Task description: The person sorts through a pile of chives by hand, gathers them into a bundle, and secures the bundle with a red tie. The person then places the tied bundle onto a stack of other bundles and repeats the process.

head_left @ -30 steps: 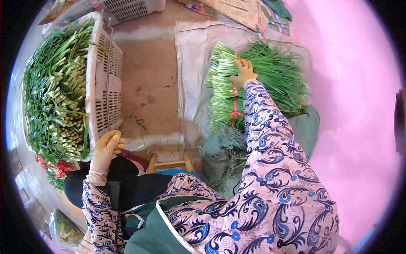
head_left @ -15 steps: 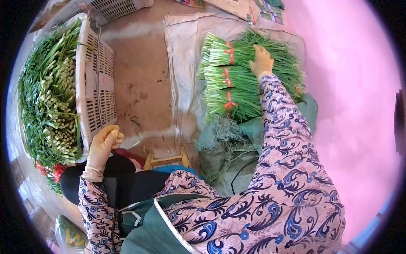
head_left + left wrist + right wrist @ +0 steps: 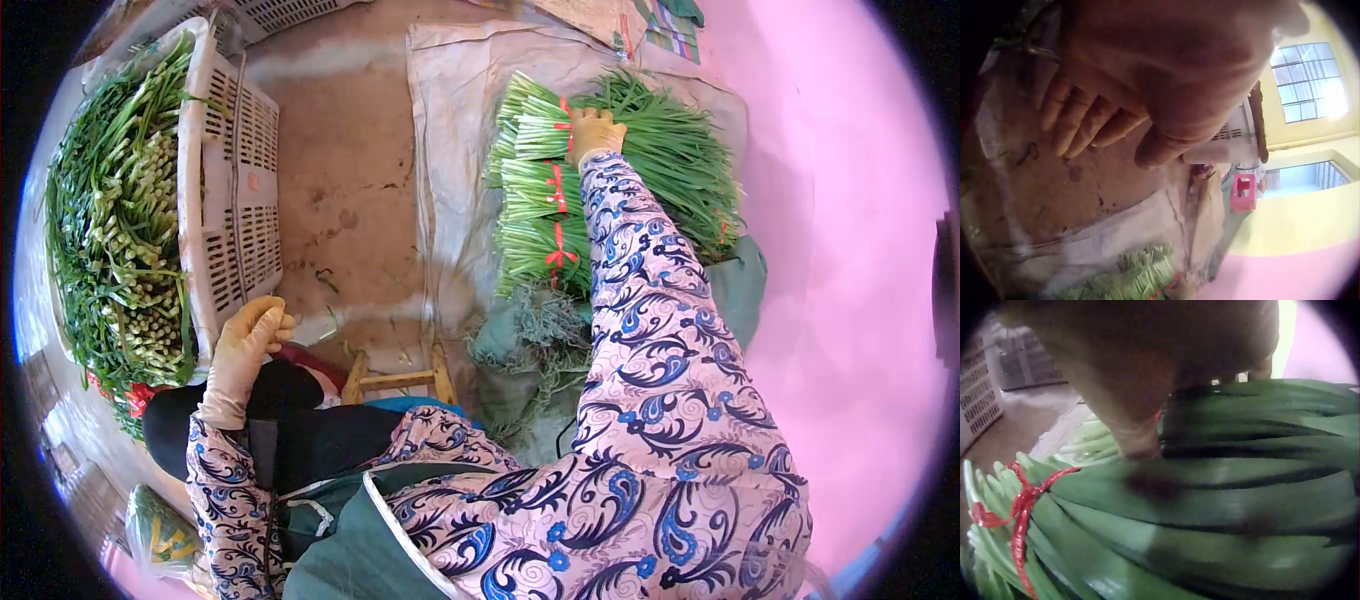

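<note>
Green leafy bundles (image 3: 670, 165) tied with red ribbon lie side by side on a pale sheet, pale stalk ends to the left. My gloved right hand (image 3: 597, 135) grips the far bundle beside its ribbon. In the right wrist view the right hand (image 3: 1166, 369) spans that bundle, its thumb down behind a nearer bundle (image 3: 1241, 519) with a red tie (image 3: 1022, 503); most fingertips are hidden. My gloved left hand (image 3: 243, 350) hangs empty near the crate's corner, fingers loosely bent. The left wrist view shows this left hand (image 3: 1166, 69) holding nothing.
A white slatted crate (image 3: 222, 250) heaped with loose greens (image 3: 130, 230) stands at the left. A wooden stool (image 3: 400, 380) and dark green netting (image 3: 530, 340) lie near my lap. The pale sheet (image 3: 455, 130) lies under the bundles, beside a pink surface (image 3: 830, 250).
My right hand moved right over the leaves, then came back left to the ribbon on the far bundle, its fingers now bent down. My left hand has barely moved.
</note>
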Tool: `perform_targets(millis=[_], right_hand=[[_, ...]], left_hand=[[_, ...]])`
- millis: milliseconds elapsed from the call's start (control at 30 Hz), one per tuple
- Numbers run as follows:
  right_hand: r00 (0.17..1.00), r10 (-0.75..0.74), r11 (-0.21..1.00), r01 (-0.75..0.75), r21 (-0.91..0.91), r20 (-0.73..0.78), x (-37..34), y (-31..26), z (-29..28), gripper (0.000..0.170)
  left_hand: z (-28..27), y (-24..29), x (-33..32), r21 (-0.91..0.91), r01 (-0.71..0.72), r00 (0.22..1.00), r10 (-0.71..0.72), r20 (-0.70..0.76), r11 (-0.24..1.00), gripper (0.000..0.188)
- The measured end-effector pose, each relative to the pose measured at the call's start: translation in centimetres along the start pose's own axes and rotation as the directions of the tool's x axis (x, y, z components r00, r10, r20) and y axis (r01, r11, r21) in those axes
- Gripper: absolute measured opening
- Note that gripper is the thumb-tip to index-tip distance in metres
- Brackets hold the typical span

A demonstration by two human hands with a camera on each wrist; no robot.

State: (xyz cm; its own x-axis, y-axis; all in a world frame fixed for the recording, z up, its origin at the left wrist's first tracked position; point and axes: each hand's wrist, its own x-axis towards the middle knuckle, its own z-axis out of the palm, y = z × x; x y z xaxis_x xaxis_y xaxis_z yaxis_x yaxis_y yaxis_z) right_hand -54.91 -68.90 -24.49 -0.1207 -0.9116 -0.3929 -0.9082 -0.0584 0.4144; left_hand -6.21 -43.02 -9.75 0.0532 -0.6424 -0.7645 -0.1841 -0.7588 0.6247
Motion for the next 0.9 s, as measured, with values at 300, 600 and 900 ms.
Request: perform_targets(millis=[300, 600, 900], right_hand=[[0.987, -0.094, 0.992, 0.082, -0.094, -0.129, -1.7, -0.5, -1.7, 0.051], [0.987, -0.064, 0.993, 0.047, -0.111, -0.15, 0.4, -0.1, 1.3, 0.042], [0.957, -0.141, 0.989, 0.149, 0.014, -0.255, -1.3, 0.0, 0.5, 0.045]], left_hand=[[0.0, -0.2, 0.3, -0.002, 0.0, 1.0, 0.0, 0.006, 1.0, 0.039], [0.1, 0.1, 0.1, 0.009, -0.005, 1.0, 0.005, 0.001, 1.0, 0.038], [0.0, 0.2, 0.5, 0.024, -0.007, 1.0, 0.007, 0.028, 1.0, 0.036]])
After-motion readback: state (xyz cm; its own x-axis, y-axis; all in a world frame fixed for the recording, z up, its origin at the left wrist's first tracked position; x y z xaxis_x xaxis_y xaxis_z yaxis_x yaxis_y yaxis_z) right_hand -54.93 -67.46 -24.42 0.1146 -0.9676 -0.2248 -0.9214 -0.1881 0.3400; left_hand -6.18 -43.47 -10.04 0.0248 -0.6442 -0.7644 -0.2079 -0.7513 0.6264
